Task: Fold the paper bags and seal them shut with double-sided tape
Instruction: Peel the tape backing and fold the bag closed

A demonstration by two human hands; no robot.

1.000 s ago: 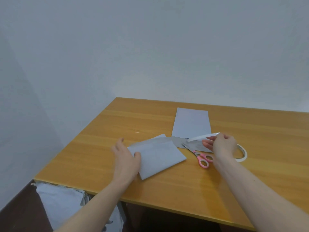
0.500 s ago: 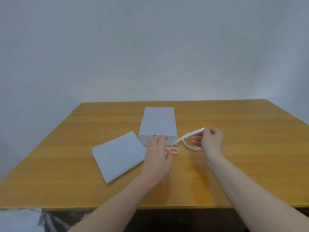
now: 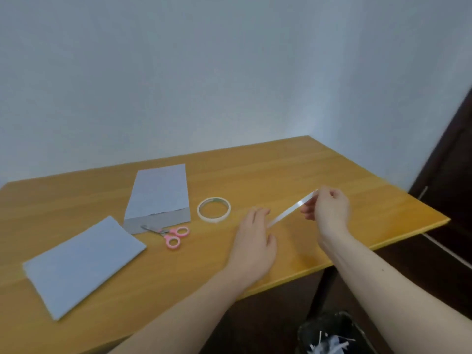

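The right hand (image 3: 328,209) is pinching the upper end of a white tape strip (image 3: 290,212) between thumb and curled fingers, holding it above the table (image 3: 293,169). The strip is slanting down toward the left hand (image 3: 255,238), whose relaxed fingers (image 3: 260,213) are meeting its lower end; whether they are gripping it cannot be told. Left of the strip, the tape roll (image 3: 214,209) is lying flat, with a paper bag (image 3: 159,194) just beyond it.

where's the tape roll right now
In the head view the tape roll lies flat on the table, mid-frame, just right of the open paper bag and beyond the pink scissors.
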